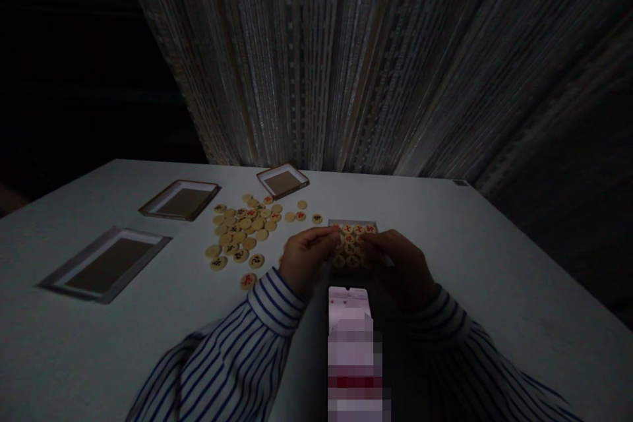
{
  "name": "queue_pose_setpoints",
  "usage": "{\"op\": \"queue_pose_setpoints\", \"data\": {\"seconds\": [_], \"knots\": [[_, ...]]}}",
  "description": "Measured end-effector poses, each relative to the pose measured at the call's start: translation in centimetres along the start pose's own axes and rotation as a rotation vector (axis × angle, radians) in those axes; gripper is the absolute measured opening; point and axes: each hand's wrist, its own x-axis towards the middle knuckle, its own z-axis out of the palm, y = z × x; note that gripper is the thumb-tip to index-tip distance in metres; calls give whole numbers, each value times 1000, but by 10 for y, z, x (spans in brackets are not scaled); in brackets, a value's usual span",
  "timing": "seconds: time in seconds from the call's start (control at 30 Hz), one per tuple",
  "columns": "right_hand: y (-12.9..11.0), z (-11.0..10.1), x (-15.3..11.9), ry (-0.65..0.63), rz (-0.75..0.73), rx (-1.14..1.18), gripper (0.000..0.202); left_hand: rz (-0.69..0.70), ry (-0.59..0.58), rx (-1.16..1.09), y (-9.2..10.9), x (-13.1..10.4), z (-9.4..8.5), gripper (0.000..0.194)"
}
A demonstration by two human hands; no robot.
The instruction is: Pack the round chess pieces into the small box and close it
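Dim white tabletop (475,277) all round. Left hand (306,256) and right hand (406,267) curl narrowly at a shallow grey-rimmed box (352,221) of round tan character-marked discs (349,238), twelve o'clock; whether either grips one, I cannot tell. Lit rectangular phone (349,303), six; loose discs (246,224), ten; brown-bottomed trays (185,202), nine to eleven.

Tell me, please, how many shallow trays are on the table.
4: the leftmost tray, the second tray behind it, the farthest tray beyond, and the filled tray of xiangqi pieces between left hand and right hand. Others could be hidden.
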Motion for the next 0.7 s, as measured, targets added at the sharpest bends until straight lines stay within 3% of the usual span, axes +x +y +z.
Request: {"op": "queue_pose_setpoints", "data": {"seconds": [0.37, 0.7], "knots": [[-4, 7, -1, -28, -73, 11, 17, 47, -130, 46, -5, -4, -1, 27], [3, 12, -9, 23, -137, 63, 29, 40, -91, 83, 1, -6, 4, 18]]}}
